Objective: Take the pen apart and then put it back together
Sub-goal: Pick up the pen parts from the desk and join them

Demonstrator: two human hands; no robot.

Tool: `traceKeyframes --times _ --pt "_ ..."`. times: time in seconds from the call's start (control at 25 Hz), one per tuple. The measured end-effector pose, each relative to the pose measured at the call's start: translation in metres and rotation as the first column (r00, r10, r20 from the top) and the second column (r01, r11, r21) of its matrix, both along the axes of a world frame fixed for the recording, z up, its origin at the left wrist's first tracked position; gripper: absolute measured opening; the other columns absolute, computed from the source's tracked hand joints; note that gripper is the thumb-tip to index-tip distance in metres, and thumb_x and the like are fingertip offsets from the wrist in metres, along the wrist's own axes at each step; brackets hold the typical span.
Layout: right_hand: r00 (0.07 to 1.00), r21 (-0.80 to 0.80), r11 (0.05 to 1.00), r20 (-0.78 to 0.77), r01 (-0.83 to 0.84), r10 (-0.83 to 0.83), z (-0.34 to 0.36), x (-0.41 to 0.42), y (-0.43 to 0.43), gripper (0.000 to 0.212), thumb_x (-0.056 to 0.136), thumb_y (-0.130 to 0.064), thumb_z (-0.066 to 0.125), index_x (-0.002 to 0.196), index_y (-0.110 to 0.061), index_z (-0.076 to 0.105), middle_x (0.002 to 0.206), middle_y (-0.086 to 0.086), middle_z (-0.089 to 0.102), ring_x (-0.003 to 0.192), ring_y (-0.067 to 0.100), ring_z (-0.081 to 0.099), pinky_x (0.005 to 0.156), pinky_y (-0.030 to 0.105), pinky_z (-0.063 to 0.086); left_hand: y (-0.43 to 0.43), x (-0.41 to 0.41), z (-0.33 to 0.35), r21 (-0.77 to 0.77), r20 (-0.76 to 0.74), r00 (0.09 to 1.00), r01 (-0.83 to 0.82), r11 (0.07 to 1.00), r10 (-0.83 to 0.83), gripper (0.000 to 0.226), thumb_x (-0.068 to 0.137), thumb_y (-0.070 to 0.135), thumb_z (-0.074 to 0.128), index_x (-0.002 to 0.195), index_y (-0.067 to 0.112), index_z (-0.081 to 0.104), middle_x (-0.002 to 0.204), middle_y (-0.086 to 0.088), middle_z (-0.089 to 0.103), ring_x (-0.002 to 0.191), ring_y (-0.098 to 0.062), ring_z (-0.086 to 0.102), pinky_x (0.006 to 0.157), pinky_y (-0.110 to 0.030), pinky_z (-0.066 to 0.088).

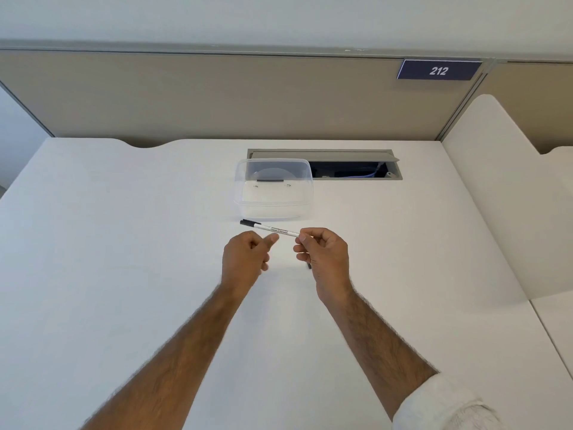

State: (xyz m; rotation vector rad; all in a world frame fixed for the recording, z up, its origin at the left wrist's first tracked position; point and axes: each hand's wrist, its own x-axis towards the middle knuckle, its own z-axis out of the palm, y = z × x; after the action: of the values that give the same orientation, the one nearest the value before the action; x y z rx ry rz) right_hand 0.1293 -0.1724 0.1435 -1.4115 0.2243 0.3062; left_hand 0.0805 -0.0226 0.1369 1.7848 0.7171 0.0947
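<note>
A white pen [273, 229] with a black cap at its left end and dark print on the barrel is held level above the white desk [124, 243]. My right hand [322, 252] grips the pen's right end between thumb and fingers. My left hand [246, 254] is just below and left of the barrel, fingers curled, thumb tip close to the pen but not clearly touching it. A small dark piece [309, 266] shows under my right hand; I cannot tell what it is.
A clear plastic box [274, 189] stands just behind the pen. Behind it a cable hatch [350, 169] in the desk is open. A beige partition with a "212" sign [438, 70] rises at the back, and a white divider [502, 187] stands on the right.
</note>
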Motion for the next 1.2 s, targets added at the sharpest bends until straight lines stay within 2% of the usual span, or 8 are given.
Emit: traceKeyframes --times 0.08,0.2,0.52,0.64,0.84,0.92,1.08,1.2 --pt "0.999 -0.069 0.998 0.032 -0.007 0.009 0.001 0.007 -0.003 0.009 0.088 -0.002 0.07 0.097 -0.003 0.073 0.078 0.01 0.07 0.068 0.018 0.066 0.059 0.025 0.054 -0.001 -0.004 0.0 0.563 0.04 0.989 0.098 0.821 -0.145 0.03 0.091 0.044 0.072 0.08 0.018 0.061 0.073 0.007 0.062 0.066 -0.013 0.055 0.061 -0.032 0.046" --pt "0.991 -0.195 0.978 0.097 -0.07 0.091 0.005 0.013 -0.004 0.009 0.086 -0.005 0.072 0.094 -0.009 0.074 0.074 0.004 0.068 0.065 0.012 0.061 0.06 0.026 0.054 -0.002 -0.002 -0.008 0.791 0.06 0.918 0.197 0.58 -0.393 0.029 0.093 0.028 0.072 0.121 0.023 0.067 0.109 0.002 0.065 0.098 -0.022 0.059 0.087 -0.038 0.052" --pt "0.968 -0.231 0.96 0.151 -0.161 0.199 0.01 0.014 0.0 0.008 0.086 -0.003 0.071 0.091 -0.008 0.074 0.07 -0.004 0.066 0.059 0.01 0.055 0.05 0.018 0.044 -0.003 0.009 -0.01 0.677 0.053 0.925 0.243 0.694 -0.376 0.022 0.099 0.033 0.063 0.116 0.026 0.074 0.114 0.009 0.074 0.114 -0.016 0.061 0.1 -0.03 0.044" --pt "0.962 -0.186 0.96 0.137 -0.208 0.235 0.006 0.015 -0.001 0.009 0.086 -0.003 0.072 0.093 -0.009 0.074 0.07 -0.003 0.066 0.062 0.013 0.056 0.053 0.022 0.047 -0.002 0.01 -0.005 0.612 0.036 0.924 0.281 0.74 -0.381 0.019 0.1 0.033 0.061 0.113 0.027 0.074 0.11 0.013 0.074 0.107 -0.009 0.061 0.09 -0.021 0.039" --pt "0.976 -0.107 0.978 0.101 -0.18 0.191 -0.002 0.021 -0.005 0.013 0.087 -0.017 0.076 0.1 -0.013 0.075 0.081 0.002 0.071 0.069 0.012 0.063 0.058 0.025 0.052 0.002 0.009 -0.004 0.536 -0.025 0.925 0.333 0.776 -0.379 0.013 0.102 0.032 0.058 0.106 0.024 0.067 0.098 0.01 0.064 0.09 -0.013 0.061 0.078 -0.036 0.053" --pt "0.993 -0.223 0.972 0.08 -0.072 0.092 -0.018 0.029 -0.011 0.005 0.088 -0.017 0.072 0.091 -0.014 0.074 0.081 0.001 0.072 0.068 0.015 0.067 0.06 0.029 0.053 0.004 0.007 -0.005 0.529 -0.053 0.923 0.349 0.773 -0.38 0.011 0.102 0.032 0.057 0.104 0.026 0.065 0.098 0.011 0.061 0.088 -0.013 0.06 0.077 -0.039 0.054" --pt "0.989 -0.686 0.719 -0.005 -0.111 0.147 -0.054 0.036 -0.019 0.013 0.085 -0.011 0.059 0.078 -0.017 0.067 0.083 -0.005 0.072 0.081 0.022 0.069 0.067 0.03 0.053 0.009 0.003 -0.01 0.522 -0.094 0.931 0.348 0.779 -0.354 0.008 0.101 0.034 0.057 0.102 0.028 0.064 0.099 0.011 0.062 0.086 -0.014 0.061 0.076 -0.04 0.055" --pt "0.946 -0.837 0.48 -0.122 -0.261 0.302 -0.069 0.034 -0.015 0.007 0.083 -0.022 0.065 0.079 -0.016 0.064 0.088 0.0 0.071 0.083 0.024 0.067 0.066 0.03 0.049 0.011 0.001 -0.014 0.512 -0.119 0.93 0.358 0.78 -0.349 0.008 0.101 0.034 0.057 0.102 0.029 0.063 0.1 0.012 0.062 0.086 -0.013 0.061 0.075 -0.04 0.055"
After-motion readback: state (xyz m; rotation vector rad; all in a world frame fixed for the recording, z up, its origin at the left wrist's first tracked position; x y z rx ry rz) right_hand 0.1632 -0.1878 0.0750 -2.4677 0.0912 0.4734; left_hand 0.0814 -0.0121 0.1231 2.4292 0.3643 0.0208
